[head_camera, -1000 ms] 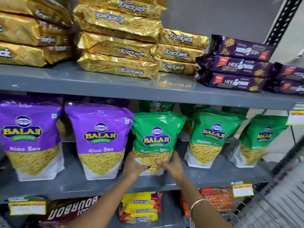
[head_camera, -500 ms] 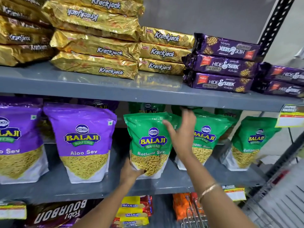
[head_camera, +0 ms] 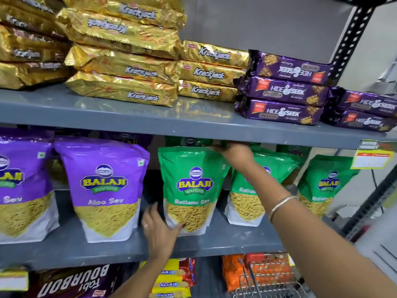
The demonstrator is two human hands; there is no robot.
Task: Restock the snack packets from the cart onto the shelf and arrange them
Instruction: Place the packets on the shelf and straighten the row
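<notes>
A green Balaji Ratlami Sev pouch stands upright on the grey middle shelf. My left hand holds its lower left corner, thumb across the front. My right hand grips its top right edge just under the upper shelf; the fingertips are hidden behind the pouch top. Two more green pouches stand to the right, and more green ones sit behind. Purple Aloo Sev pouches stand to the left.
The upper shelf carries gold Krackjack packs and purple Hide & Seek packs. Below are Bourbon, Marie and orange packets. A wire cart rim shows bottom right. A price tag hangs at right.
My right hand rose from the pouch's bottom to its top right edge. My left hand stayed at the lower left corner. The camera moved closer and left.
</notes>
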